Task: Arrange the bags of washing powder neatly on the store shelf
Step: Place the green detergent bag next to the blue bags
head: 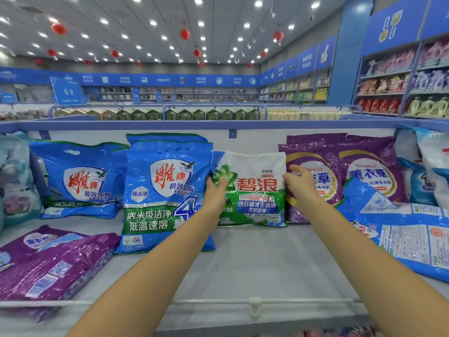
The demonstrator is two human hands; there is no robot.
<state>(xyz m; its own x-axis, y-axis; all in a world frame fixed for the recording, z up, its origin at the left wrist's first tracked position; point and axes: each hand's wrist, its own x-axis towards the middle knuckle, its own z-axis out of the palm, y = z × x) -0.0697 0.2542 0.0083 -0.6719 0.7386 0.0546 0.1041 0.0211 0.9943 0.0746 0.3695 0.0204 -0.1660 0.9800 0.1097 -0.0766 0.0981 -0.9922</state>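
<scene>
A white and green bag of washing powder [255, 190] stands upright at the back of the white shelf [255, 259]. My left hand [215, 190] grips its left edge. My right hand [298, 182] hovers at its right edge with relaxed fingers, in front of a purple bag [313, 152]. A tall blue bag [155, 198] leans upright just left of the green one, with another blue bag [77, 181] further left. A second purple bag [374, 166] stands at the right.
A purple bag [48, 261] lies flat at the shelf's front left. A blue bag [408, 234] lies flat at the front right, its back label up. Other bags stand at the far left [14, 181] and far right [432, 166]. A white rail [255, 301] runs along the front edge.
</scene>
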